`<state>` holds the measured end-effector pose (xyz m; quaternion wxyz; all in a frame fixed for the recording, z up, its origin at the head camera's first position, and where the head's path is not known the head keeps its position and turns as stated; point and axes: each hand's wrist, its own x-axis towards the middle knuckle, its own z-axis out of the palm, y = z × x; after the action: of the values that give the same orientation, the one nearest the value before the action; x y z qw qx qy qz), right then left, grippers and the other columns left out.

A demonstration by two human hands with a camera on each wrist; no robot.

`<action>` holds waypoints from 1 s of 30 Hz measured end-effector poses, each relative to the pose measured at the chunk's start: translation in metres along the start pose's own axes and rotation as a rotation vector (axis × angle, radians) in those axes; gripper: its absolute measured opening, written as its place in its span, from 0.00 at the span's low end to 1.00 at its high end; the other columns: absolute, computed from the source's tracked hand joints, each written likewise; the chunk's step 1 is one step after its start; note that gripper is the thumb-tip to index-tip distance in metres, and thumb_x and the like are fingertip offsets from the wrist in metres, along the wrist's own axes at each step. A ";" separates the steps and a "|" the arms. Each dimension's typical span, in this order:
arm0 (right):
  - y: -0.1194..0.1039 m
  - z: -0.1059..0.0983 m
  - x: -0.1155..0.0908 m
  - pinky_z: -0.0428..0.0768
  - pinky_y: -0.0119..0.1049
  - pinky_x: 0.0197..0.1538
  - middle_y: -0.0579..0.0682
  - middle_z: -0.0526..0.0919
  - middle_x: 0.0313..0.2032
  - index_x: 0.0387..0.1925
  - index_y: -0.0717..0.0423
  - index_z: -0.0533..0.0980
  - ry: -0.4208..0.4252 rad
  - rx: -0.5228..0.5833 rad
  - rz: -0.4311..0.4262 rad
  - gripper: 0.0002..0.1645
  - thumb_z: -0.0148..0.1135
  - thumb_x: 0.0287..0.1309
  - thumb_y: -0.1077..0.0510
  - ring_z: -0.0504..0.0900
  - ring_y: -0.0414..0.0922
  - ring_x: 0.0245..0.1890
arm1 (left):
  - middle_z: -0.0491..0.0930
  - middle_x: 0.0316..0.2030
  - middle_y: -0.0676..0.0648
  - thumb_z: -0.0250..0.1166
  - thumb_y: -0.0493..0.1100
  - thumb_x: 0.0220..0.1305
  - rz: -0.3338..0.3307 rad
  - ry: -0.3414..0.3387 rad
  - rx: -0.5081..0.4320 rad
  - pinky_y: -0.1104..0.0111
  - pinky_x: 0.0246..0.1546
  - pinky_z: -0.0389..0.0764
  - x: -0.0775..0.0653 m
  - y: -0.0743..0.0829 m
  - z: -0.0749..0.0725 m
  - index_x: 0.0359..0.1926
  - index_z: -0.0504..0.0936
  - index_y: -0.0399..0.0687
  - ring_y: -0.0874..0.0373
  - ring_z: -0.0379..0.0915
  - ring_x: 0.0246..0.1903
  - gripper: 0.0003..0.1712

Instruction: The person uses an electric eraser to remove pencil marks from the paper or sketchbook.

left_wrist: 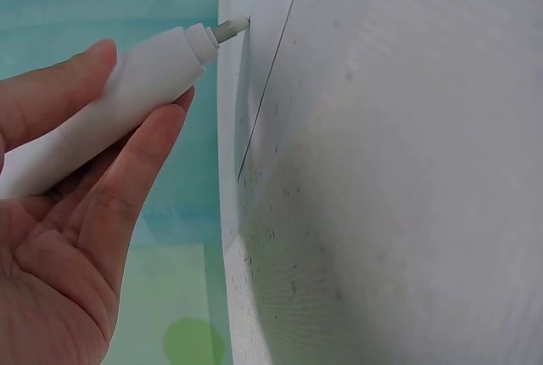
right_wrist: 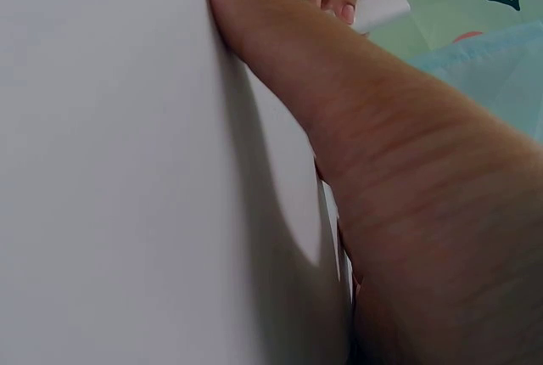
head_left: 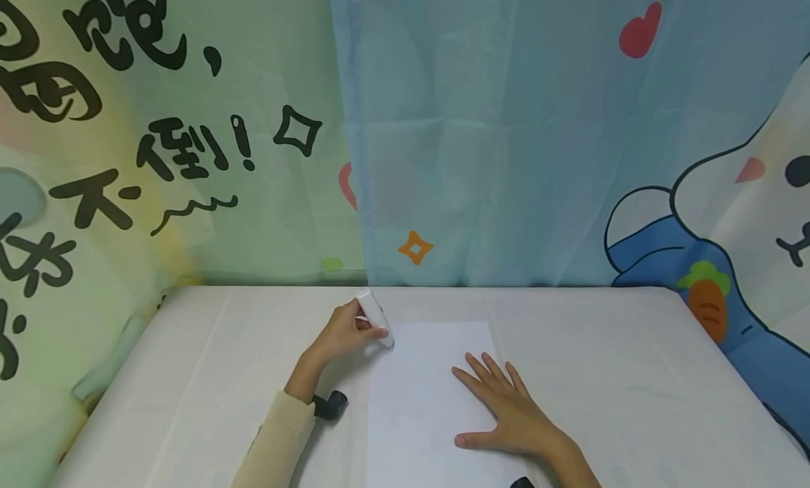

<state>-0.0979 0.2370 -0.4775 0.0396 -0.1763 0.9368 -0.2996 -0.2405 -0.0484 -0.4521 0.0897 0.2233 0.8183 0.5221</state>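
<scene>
A thick white electric eraser [head_left: 377,323] is pinched between the thumb and fingers of my left hand [head_left: 344,330], near the upper left corner of a white sheet of paper [head_left: 418,403]. The left wrist view shows the eraser [left_wrist: 140,89] with a grey collar and a small white tip, which is right at the paper's edge strip. My right hand [head_left: 506,411] rests on the right part of the sheet, fingers spread and straight. Its thumb [right_wrist: 288,34] lies along the paper in the right wrist view.
A white cloth [head_left: 209,375] covers the table under the paper. Behind it hangs a printed curtain [head_left: 481,157] in green and blue. Each wrist carries a dark camera, the left one [head_left: 332,405] showing beside the sleeve.
</scene>
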 end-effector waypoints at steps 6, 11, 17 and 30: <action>0.000 0.000 -0.001 0.29 0.54 0.73 0.57 0.57 0.74 0.71 0.46 0.63 0.001 0.001 -0.009 0.58 0.69 0.42 0.28 0.46 0.60 0.74 | 0.80 0.41 0.36 0.70 0.33 0.58 -0.006 -0.011 0.002 0.65 0.40 0.83 -0.001 -0.001 -0.001 0.48 0.74 0.29 0.45 0.83 0.41 0.20; -0.001 -0.001 0.000 0.33 0.59 0.72 0.57 0.57 0.74 0.71 0.46 0.63 -0.005 0.002 0.003 0.58 0.70 0.41 0.28 0.46 0.61 0.74 | 0.80 0.41 0.37 0.71 0.34 0.58 -0.016 -0.014 0.009 0.65 0.40 0.83 0.000 -0.002 -0.001 0.48 0.74 0.30 0.46 0.82 0.41 0.20; -0.001 -0.001 0.001 0.34 0.62 0.71 0.57 0.57 0.73 0.71 0.46 0.63 -0.009 -0.002 0.015 0.59 0.70 0.40 0.28 0.46 0.62 0.74 | 0.80 0.41 0.38 0.71 0.34 0.58 -0.022 -0.014 0.011 0.66 0.40 0.83 0.000 -0.001 -0.002 0.48 0.74 0.30 0.47 0.83 0.41 0.20; -0.001 -0.001 0.000 0.33 0.59 0.72 0.57 0.57 0.74 0.71 0.46 0.63 -0.005 0.005 0.010 0.58 0.70 0.40 0.28 0.46 0.61 0.74 | 0.80 0.41 0.37 0.71 0.33 0.58 0.007 -0.010 0.007 0.66 0.40 0.83 0.000 -0.001 -0.003 0.48 0.74 0.30 0.46 0.82 0.41 0.20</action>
<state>-0.0977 0.2367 -0.4761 0.0441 -0.1723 0.9369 -0.3011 -0.2417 -0.0516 -0.4521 0.0913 0.2292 0.8189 0.5182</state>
